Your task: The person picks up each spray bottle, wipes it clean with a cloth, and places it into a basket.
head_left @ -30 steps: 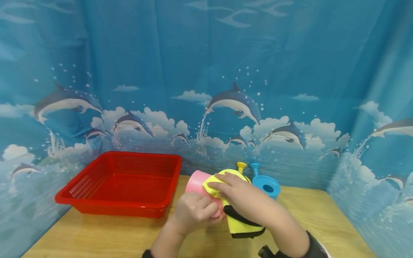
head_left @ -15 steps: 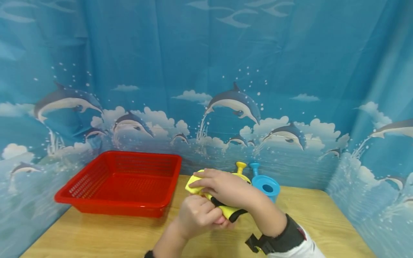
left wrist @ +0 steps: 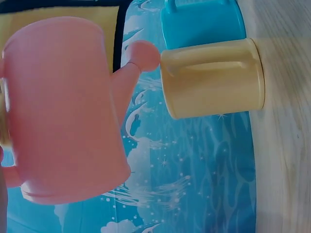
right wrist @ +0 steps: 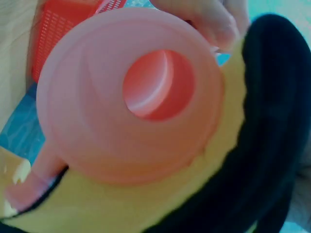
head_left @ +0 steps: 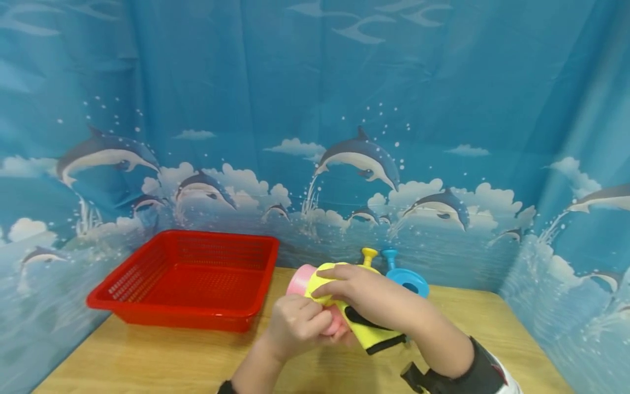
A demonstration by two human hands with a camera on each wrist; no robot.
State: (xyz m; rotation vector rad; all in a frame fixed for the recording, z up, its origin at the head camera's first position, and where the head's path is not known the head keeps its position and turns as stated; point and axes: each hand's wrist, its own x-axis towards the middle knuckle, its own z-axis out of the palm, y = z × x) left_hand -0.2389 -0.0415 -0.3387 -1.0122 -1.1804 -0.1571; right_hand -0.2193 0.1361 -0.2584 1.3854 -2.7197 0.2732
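Note:
A pink toy watering can [head_left: 299, 280] is held tilted above the table, and my left hand [head_left: 297, 323] grips it by its handle side. My right hand [head_left: 371, 295] holds a yellow cloth with black edging [head_left: 369, 335] against the can's side, fingers bent over the fabric. In the left wrist view, the can's pink body [left wrist: 68, 111] and short round-tipped spout show in front of the cloth. The right wrist view looks at the can's round top with its hole [right wrist: 92, 116], the cloth's black trim [right wrist: 274, 97] lying beside it. My right thumb is hidden.
A red plastic basket [head_left: 179, 322] stands at the left on the wooden table [head_left: 472, 328]. Behind my hands are a yellow watering can [left wrist: 214, 82] and a blue one [left wrist: 204, 24], near the dolphin-print curtain [head_left: 315, 109].
My right hand slid the cloth left across the pink can, covering it, then came back right. The can's end shows again. My left hand keeps its grip almost in place.

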